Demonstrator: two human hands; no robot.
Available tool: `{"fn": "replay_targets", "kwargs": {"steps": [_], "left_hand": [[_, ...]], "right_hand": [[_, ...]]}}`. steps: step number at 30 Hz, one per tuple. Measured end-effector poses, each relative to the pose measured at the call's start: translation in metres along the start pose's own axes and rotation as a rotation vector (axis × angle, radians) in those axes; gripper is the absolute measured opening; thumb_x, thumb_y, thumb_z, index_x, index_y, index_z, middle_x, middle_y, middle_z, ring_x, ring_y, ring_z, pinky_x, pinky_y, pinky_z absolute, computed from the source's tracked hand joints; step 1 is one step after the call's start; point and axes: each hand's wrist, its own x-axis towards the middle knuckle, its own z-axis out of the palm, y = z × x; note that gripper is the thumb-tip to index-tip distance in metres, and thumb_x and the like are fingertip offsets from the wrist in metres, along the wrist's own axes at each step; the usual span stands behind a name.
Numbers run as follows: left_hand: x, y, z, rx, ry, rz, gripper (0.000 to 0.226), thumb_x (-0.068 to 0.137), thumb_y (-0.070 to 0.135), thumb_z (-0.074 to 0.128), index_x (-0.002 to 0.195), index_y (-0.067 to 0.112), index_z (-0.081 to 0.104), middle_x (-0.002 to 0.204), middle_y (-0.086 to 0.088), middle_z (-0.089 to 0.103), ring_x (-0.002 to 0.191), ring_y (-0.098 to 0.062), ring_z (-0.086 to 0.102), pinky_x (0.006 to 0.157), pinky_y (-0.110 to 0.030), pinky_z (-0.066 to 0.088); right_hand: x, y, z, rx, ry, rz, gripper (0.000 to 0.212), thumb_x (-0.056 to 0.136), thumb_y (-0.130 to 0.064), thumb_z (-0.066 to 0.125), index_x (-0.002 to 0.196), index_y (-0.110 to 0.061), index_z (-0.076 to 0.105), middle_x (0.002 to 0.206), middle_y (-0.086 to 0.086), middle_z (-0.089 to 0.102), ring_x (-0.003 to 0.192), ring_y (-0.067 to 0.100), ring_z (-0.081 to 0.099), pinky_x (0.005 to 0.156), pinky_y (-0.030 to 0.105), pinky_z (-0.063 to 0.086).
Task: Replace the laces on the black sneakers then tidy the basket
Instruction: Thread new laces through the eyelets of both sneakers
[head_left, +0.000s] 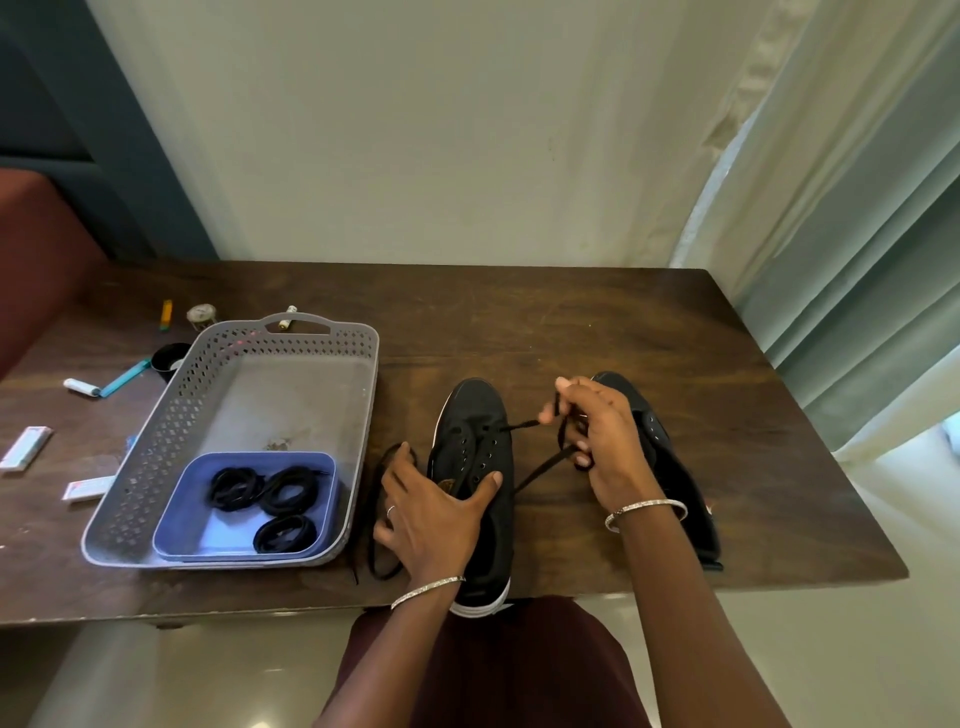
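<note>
Black flat lace (522, 425) is threaded only through the front eyelets of the nearer black low-top sneaker with a white sole (470, 410). This shoe stands on the dark wooden table (597, 322), just right of the grey perforated plastic basket (291, 340). The eyelets further back are judged empty, so the lacing is barely started.

The lace is pinched in the curled fingers of the right hand (597, 436), and the shoe is pressed down under the spread left hand (436, 514); the hands are kept apart. The second black sneaker (670, 467), partly hidden behind the right hand, appears unlaced.

A loose black lace (382, 525) lies between basket and shoe. Three coiled black laces (280, 491) are left in the blue plastic tray (218, 535) inside the basket. A small white box (26, 448) and a small yellow object (165, 314) are scattered left of the basket, so tidying is judged not begun.
</note>
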Motion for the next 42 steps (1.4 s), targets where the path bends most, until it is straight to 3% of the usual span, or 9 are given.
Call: {"fn": "replay_targets", "kwargs": {"steps": [5,10,12,16,20,28,31,39,42], "left_hand": [[0.001,0.0,0.001,-0.001,-0.014,-0.007,0.118,0.058,0.076,0.074,0.149,0.023,0.021,0.152,-0.003,0.032,0.129,-0.034,0.049,0.108,-0.058,0.028],[0.002,-0.001,0.002,0.002,-0.017,0.004,0.115,0.059,0.076,0.074,0.148,0.023,0.023,0.151,-0.003,0.032,0.129,-0.034,0.049,0.108,-0.058,0.028],[0.002,-0.002,0.002,0.008,-0.019,0.009,0.115,0.06,0.077,0.073,0.148,0.023,0.023,0.15,-0.003,0.032,0.129,-0.035,0.049,0.108,-0.058,0.028],[0.003,-0.002,0.002,0.01,-0.027,-0.001,0.114,0.06,0.076,0.073,0.148,0.023,0.024,0.15,-0.004,0.033,0.129,-0.035,0.048,0.108,-0.058,0.027],[0.004,-0.002,0.003,0.003,-0.044,-0.005,0.114,0.061,0.076,0.073,0.149,0.023,0.023,0.151,-0.003,0.033,0.13,-0.035,0.048,0.107,-0.058,0.027],[0.015,-0.004,-0.008,-0.16,-0.133,0.096,0.079,0.073,0.081,0.057,0.133,0.029,0.049,0.135,0.004,0.052,0.127,-0.022,0.05,0.11,-0.055,0.03],[0.034,-0.002,-0.011,-0.229,-0.124,0.155,0.048,0.092,0.063,0.048,0.116,0.025,0.064,0.114,-0.002,0.061,0.113,-0.024,0.057,0.099,-0.044,0.041],[0.085,0.013,-0.014,-0.101,-0.209,0.238,0.002,0.088,0.025,0.072,0.086,0.026,0.071,0.084,0.007,0.07,0.085,-0.015,0.068,0.086,-0.039,0.056],[0.091,0.015,-0.013,-0.062,-0.204,0.256,0.017,0.084,0.025,0.077,0.073,0.031,0.064,0.074,0.009,0.067,0.076,-0.014,0.067,0.082,-0.038,0.057]], "right_hand": [[0.002,0.009,0.0,-0.114,0.152,-0.029,0.04,0.095,-0.03,0.063,0.064,-0.018,0.04,0.054,-0.005,0.033,0.044,0.008,0.027,0.042,0.025,0.024],[0.015,0.027,-0.009,-0.965,-0.075,0.127,0.038,0.083,-0.052,0.072,0.11,-0.026,0.065,0.097,-0.008,0.066,0.088,0.012,0.063,0.075,0.03,0.049],[0.016,0.033,-0.011,-1.136,-0.181,0.169,0.027,0.086,-0.052,0.068,0.099,-0.029,0.074,0.096,-0.007,0.071,0.092,0.017,0.065,0.081,0.032,0.051],[0.008,0.031,-0.011,-0.884,-0.151,-0.004,0.027,0.095,-0.037,0.064,0.075,-0.025,0.077,0.066,-0.011,0.066,0.069,0.008,0.061,0.069,0.022,0.042],[0.003,0.024,-0.01,-0.511,-0.051,-0.083,0.026,0.094,-0.029,0.067,0.071,-0.024,0.077,0.086,-0.003,0.068,0.087,0.005,0.063,0.078,0.022,0.047],[0.008,0.019,-0.021,-0.941,-0.117,0.221,0.026,0.085,-0.035,0.068,0.063,-0.026,0.078,0.067,-0.002,0.071,0.069,0.01,0.064,0.08,0.035,0.052],[0.005,0.028,-0.018,-1.099,-0.173,0.316,0.024,0.083,-0.049,0.072,0.079,-0.026,0.076,0.086,-0.003,0.072,0.086,0.017,0.067,0.083,0.032,0.053],[0.018,0.046,0.029,-1.091,0.077,-0.026,0.021,0.089,-0.036,0.068,0.1,-0.019,0.073,0.098,0.001,0.073,0.096,0.022,0.066,0.082,0.035,0.054],[0.024,0.058,0.036,-1.035,0.104,-0.007,0.014,0.091,-0.032,0.068,0.097,-0.02,0.071,0.095,-0.001,0.072,0.093,0.02,0.066,0.08,0.034,0.053]]}}
